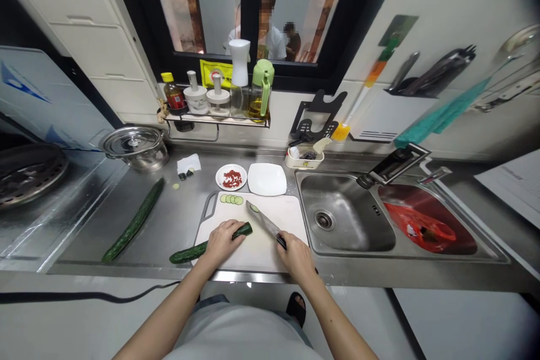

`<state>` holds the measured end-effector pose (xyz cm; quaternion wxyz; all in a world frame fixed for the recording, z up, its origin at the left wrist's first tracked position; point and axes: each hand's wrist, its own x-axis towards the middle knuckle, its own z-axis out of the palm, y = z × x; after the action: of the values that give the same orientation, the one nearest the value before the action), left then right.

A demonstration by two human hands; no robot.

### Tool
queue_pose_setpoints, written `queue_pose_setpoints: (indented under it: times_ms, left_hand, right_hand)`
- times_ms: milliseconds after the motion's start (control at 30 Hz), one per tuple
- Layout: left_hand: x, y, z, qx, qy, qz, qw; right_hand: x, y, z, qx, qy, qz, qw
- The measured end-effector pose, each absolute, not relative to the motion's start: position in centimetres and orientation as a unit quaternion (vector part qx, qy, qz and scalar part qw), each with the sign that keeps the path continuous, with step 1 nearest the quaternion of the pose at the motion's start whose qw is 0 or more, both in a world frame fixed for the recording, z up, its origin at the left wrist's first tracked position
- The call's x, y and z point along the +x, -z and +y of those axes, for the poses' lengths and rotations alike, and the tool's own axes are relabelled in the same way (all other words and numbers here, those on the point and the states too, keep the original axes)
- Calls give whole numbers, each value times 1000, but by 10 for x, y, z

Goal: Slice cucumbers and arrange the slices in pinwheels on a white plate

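On the white cutting board (270, 259) lies a dark green cucumber (192, 253), its cut end toward the right. My left hand (223, 243) is wrapped over it near that end. My right hand (296, 256) grips the black handle of a kitchen knife (266, 223), whose blade points up and left, apart from the cucumber. One cucumber slice clings to the blade near its tip. A short row of cucumber slices (231, 199) lies at the board's far left. Behind the board stand a small plate of chopped red pieces (231, 178) and a white square plate (267, 179).
A second cucumber (134, 222) lies on the steel counter at left, near a lidded pot (137, 146). To the right is a double sink (350, 219) with a red plastic bag (422, 228). A condiment rack (217, 119) hangs behind. Another person is reflected in or seen through the window.
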<state>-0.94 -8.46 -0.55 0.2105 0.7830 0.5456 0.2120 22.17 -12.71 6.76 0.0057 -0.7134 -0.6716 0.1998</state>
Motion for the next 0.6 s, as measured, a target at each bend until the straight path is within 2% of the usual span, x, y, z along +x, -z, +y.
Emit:
queue_pose_setpoints:
  times_ms: [333, 467, 600]
  left_hand:
    - [-12, 7, -86, 726, -295, 592, 186]
    - [-8, -3, -71, 704, -347, 593, 179]
    - [0, -16, -51, 749, -329, 547, 176]
  right_hand:
    - [223, -60, -128, -690, -107, -715, -42]
    - [228, -53, -132, -672, -45, -739, -30]
    - [234, -46, -136, -653, -4, -757, -10]
